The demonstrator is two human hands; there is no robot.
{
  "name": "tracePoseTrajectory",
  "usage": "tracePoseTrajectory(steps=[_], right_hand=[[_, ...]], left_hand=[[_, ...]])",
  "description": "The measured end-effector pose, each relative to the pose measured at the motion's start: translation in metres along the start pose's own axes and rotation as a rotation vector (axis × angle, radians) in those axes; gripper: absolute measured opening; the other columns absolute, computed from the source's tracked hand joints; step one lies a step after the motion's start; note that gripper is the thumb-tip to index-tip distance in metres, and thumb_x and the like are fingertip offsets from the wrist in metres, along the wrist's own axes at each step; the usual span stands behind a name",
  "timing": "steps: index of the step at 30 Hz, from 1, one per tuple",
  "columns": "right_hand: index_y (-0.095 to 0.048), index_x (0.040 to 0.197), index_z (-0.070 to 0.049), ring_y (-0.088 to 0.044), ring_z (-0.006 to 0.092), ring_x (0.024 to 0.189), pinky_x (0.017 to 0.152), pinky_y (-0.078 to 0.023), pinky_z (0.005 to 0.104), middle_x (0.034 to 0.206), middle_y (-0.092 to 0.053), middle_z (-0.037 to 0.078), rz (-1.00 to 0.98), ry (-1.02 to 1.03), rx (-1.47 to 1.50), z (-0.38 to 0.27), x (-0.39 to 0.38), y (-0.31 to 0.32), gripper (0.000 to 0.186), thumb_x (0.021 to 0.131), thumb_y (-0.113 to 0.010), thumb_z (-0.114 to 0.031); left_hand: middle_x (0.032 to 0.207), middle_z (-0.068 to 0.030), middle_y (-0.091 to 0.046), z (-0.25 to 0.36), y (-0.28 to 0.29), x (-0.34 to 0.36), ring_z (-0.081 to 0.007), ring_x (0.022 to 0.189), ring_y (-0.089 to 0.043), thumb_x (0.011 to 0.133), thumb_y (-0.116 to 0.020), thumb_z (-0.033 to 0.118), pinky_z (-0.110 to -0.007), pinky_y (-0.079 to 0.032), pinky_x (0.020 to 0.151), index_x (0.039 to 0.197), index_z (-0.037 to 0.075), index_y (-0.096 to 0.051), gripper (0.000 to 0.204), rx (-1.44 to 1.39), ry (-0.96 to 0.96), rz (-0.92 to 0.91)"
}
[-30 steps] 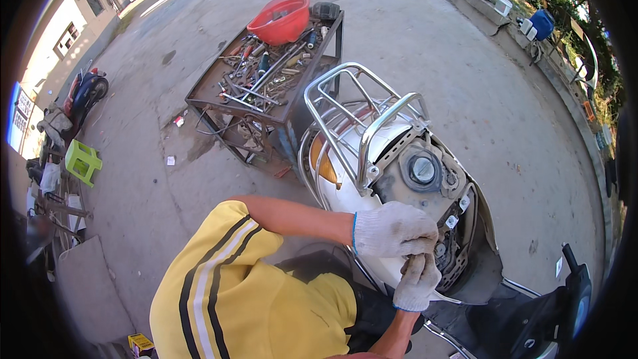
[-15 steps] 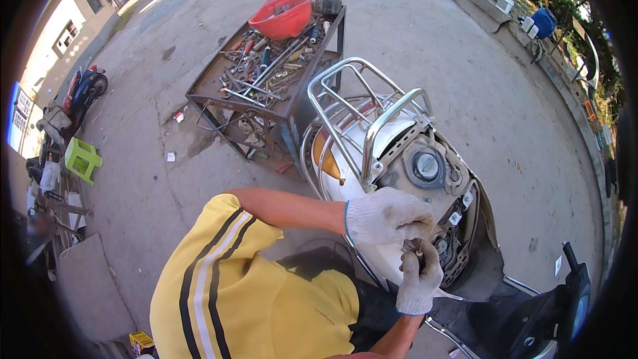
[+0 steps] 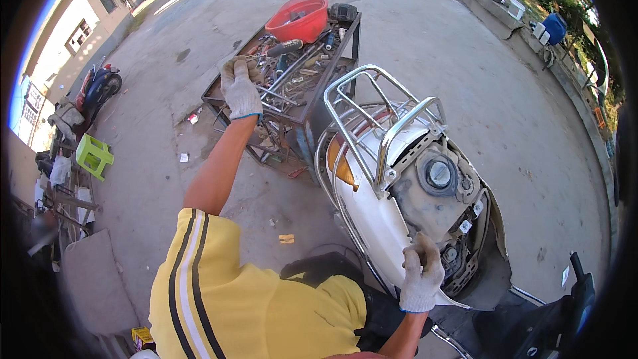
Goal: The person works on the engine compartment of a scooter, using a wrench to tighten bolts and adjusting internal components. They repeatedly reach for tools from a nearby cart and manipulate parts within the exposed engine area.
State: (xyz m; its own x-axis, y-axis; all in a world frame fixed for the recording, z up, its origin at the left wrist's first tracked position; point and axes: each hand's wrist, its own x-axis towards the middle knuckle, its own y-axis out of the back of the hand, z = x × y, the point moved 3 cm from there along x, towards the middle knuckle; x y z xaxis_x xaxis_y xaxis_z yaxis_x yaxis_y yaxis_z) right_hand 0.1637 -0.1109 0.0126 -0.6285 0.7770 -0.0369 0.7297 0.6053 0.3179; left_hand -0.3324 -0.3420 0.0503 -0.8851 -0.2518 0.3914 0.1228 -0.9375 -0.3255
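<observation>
Left hand (image 3: 240, 88) reaches far-left over the tool tray (image 3: 219, 103), gloved fingers curled down among the tools; whether they grip one, cannot tell. Right hand (image 3: 421, 278), near-right, fingers closed on something small at the scooter body (image 3: 372, 219).

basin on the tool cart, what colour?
Red. The basin sits at the far end of the tool cart, clearest in the head view.

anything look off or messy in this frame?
Yes. The white scooter has its seat off, so the grimy tank and filler cap are exposed. Tools lie jumbled on the metal tool cart, where the left hand reaches. The right hand rests on the open body. Scraps litter the concrete.
</observation>
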Motion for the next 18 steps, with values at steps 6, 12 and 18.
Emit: tracePoseTrajectory(steps=[6, 12, 18], right_hand=[[-0.069, 0.123, 0.001, -0.065, 0.0148, 0.077, 0.076, -0.053, 0.0314, 0.085, -0.07, 0.008, -0.012, -0.018, -0.073, 0.012, -0.005, 0.006, 0.032, 0.092, -0.068, -0.009], [-0.065, 0.129, 0.003, -0.059, 0.0116, 0.072, 0.069, -0.05, 0.0277, 0.089, -0.068, 0.008, 0.069, -0.123, 0.048, 0.04, -0.017, 0.02, 0.035, 0.095, -0.064, -0.008], [-0.063, 0.13, 0.004, -0.055, 0.0099, 0.066, 0.062, -0.046, 0.0238, 0.088, -0.067, 0.008, 0.197, -0.262, 0.102, 0.062, -0.036, 0.032, 0.035, 0.097, -0.059, -0.007]], left_hand=[[0.111, -0.02, -0.077, -0.091, 0.05, 0.062, -0.0314, 0.104, -0.074, 0.095, -0.062, 0.029, -0.04, -0.055, 0.093, 0.109, 0.006, -0.079, 0.032, 1.024, -0.074, -0.293], [0.1, -0.0179, -0.079, -0.154, 0.074, 0.175, -0.0296, 0.094, -0.076, 0.093, -0.064, 0.028, -0.041, -0.056, 0.085, 0.111, 0.01, -0.081, 0.031, 0.983, -0.006, -0.05], [0.106, -0.0171, -0.078, -0.152, 0.073, 0.153, -0.0313, 0.099, -0.075, 0.094, -0.064, 0.029, -0.041, -0.056, 0.089, 0.112, 0.013, -0.082, 0.03, 0.994, -0.065, -0.119]])
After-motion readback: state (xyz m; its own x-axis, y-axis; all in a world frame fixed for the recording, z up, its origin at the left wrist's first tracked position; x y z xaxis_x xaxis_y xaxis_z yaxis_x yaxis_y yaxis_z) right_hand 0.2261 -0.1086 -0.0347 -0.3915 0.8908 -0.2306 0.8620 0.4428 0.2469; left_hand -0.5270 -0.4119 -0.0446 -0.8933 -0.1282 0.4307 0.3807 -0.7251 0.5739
